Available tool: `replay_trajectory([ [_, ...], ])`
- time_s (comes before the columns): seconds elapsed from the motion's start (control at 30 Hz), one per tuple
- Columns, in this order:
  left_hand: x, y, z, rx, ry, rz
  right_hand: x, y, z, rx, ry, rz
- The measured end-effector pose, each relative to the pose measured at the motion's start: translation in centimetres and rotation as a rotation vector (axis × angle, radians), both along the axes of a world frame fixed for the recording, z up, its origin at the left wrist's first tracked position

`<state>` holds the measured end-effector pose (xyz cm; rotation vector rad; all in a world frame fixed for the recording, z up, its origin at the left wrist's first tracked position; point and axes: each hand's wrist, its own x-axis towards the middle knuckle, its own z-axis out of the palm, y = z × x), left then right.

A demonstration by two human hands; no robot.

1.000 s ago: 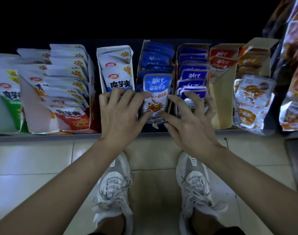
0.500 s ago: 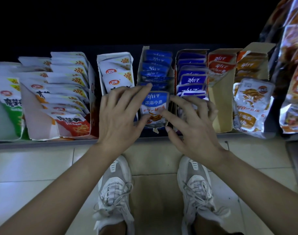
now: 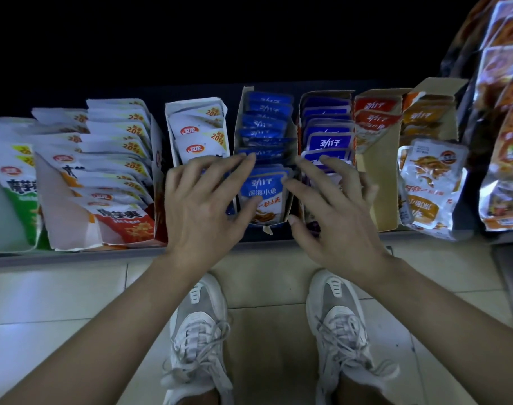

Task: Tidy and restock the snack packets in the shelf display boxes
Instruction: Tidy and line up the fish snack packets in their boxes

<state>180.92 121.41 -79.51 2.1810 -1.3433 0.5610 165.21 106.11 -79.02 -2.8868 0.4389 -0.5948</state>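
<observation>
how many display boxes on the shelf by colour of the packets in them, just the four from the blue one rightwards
blue packets box: 1
purple packets box: 1
red packets box: 1
orange packets box: 1
total: 4

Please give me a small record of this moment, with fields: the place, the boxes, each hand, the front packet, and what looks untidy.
place: low shelf above a tiled floor, seen from above
boxes: display boxes in a row, white packets at left, blue box, purple box, red and orange at right
left hand: open, fingers spread over the blue box's left side
right hand: open, fingers across the purple packets
front packet: blue, upright between the two hands
untidy: loose orange packets hanging out at the right
</observation>
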Motion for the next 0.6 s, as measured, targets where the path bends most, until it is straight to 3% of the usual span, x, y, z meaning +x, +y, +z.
replay_trajectory([
  [0.27,-0.1,0.5,-0.1,0.002,0.017,-0.03,0.1,-1.1,0.3,0.166,-0.039,0.043],
  [0.37,-0.2,0.5,0.0,0.029,-0.018,-0.019,0.3,-2.4,0.7,0.055,-0.023,-0.09],
  [0.6,0.1,0.1,0.2,-0.037,-0.077,0.054,1.2,-3.0,0.7,-0.084,0.127,-0.113],
])
